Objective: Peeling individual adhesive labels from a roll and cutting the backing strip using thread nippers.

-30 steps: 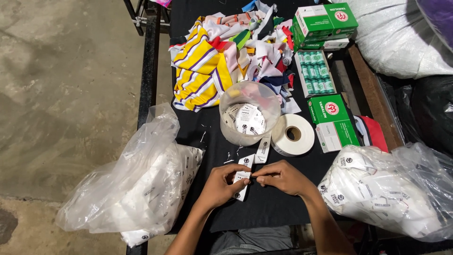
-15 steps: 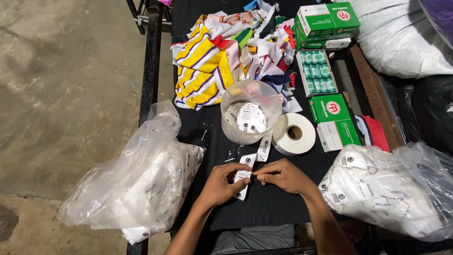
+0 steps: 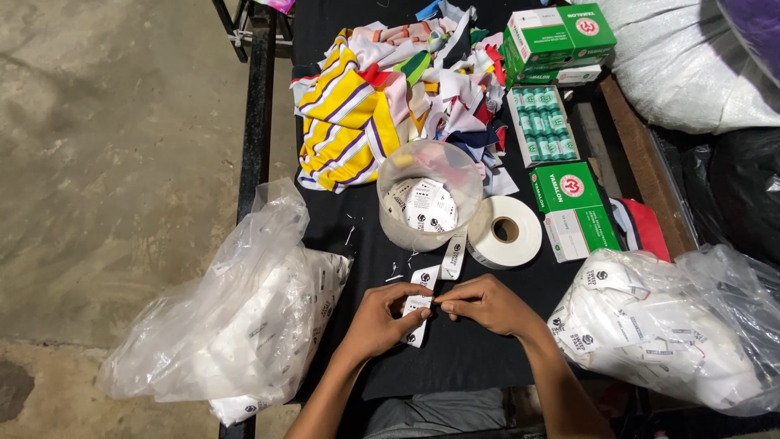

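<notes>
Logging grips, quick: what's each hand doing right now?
Left hand: closed, pinching the white label strip.
Right hand: closed, pinching the same strip.

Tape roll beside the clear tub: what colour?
White tape roll with a brown core, in the head view.

Taking the clear tub [image 3: 429, 195] as landmark: the black table [image 3: 471, 358] is bare just in front of it only in a narrow patch, where the left hand [image 3: 380, 319] and right hand [image 3: 487, 304] meet on a strip of labels [image 3: 435, 291] that trails from the tub. Right beside the tub a white tape roll [image 3: 505, 232] blocks the way, with green boxes [image 3: 573, 210] past it. Behind the tub a heap of cloth scraps [image 3: 390, 89] fills the table. To the tub's left front and right front, two bulging plastic bags [image 3: 244, 325] [image 3: 674, 333] close in both sides; bare table shows between them.
</notes>
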